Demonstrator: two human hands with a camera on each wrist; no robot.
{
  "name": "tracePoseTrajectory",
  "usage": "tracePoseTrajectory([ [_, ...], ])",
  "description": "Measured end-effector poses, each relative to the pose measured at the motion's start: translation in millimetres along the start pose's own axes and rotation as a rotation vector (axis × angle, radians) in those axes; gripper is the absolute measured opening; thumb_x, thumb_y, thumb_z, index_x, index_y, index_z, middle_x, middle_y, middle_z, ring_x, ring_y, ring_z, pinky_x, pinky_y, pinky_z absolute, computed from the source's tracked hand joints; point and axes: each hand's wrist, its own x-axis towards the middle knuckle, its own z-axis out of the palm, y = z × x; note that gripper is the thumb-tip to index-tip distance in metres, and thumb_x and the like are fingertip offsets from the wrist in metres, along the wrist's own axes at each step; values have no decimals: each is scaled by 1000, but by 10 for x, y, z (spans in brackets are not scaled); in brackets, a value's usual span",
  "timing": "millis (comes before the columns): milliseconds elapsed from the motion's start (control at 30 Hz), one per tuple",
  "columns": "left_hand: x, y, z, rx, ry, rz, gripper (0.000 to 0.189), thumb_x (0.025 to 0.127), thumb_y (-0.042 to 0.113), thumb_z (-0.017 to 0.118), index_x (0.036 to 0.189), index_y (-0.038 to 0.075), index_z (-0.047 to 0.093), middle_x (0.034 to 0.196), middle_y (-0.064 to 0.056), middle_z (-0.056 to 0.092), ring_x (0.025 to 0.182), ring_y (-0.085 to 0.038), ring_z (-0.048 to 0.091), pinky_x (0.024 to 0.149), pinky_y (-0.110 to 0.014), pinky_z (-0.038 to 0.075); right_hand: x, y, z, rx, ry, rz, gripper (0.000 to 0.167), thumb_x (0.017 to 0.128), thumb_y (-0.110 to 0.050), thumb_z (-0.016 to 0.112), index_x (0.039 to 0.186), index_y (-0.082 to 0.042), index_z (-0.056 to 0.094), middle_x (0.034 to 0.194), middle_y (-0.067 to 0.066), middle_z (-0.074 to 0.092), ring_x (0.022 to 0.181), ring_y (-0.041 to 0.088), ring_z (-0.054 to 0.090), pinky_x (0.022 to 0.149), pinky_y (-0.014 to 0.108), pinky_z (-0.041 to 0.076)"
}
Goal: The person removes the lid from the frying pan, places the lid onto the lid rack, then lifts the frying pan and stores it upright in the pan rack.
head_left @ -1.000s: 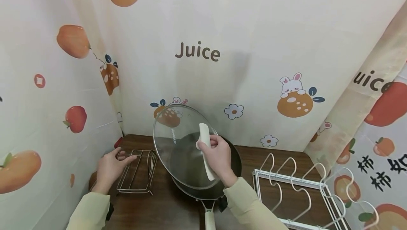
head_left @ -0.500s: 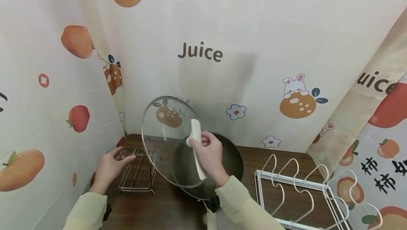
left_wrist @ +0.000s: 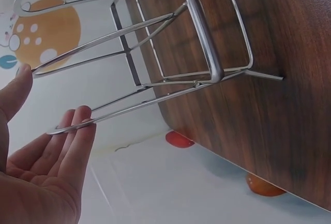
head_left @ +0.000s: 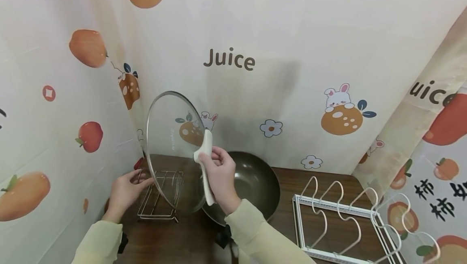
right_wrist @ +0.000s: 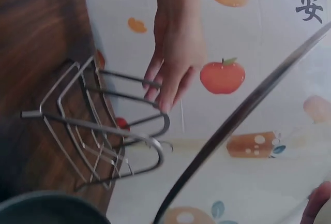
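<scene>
A wire rack of thin metal bars stands on the table at the left. My left hand holds its upper wires; in the left wrist view the thumb lies at one wire loop and the fingertips at another. My right hand grips the cream handle of a round glass lid with a metal rim. The lid is tilted nearly upright, between the rack and a dark wok, and overlaps the rack's right part in the head view. Across the right wrist view runs the lid's rim.
At the right stands a white rack with several wavy wire dividers. The wok's handle is mostly hidden behind my right sleeve. A fruit-printed cloth lines the back and both sides of the brown table.
My right hand has carried the lid left, away from over the wok toward the wire rack, and turned it more upright. More of the wok's inside shows. The left hand stays at the rack.
</scene>
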Motion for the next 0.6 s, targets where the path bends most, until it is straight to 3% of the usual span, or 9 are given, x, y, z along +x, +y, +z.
tracePoseTrajectory([
  [133,20,-15,-16,-17,-14,-27,74,95,37,75,142,-15,51,123,-30,71,115,-46,68,86,-50,60,-27,55,158,86,-26,-9,33,89,-12,76,117,5,67,91,5,69,68,8,67,63,22,59],
  [300,57,-24,-20,-27,-10,-13,73,93,39,77,138,-14,55,117,-29,73,107,-42,72,75,-39,59,-47,82,326,174,-61,-31,31,91,-11,72,117,4,66,87,0,68,62,8,66,50,22,55],
  [467,94,-20,-12,-35,-11,-19,73,92,41,78,137,-13,58,111,-28,75,100,-35,72,65,-22,49,-46,76,435,234,-87,-44,28,92,-12,69,116,3,67,82,-2,68,61,8,66,48,21,53],
  [600,95,-2,-25,-24,5,-5,69,92,39,78,132,-14,61,110,-30,75,98,-38,73,63,-24,50,-44,75,504,252,-93,-42,27,93,-13,69,116,1,68,83,-1,69,61,10,67,48,20,53],
])
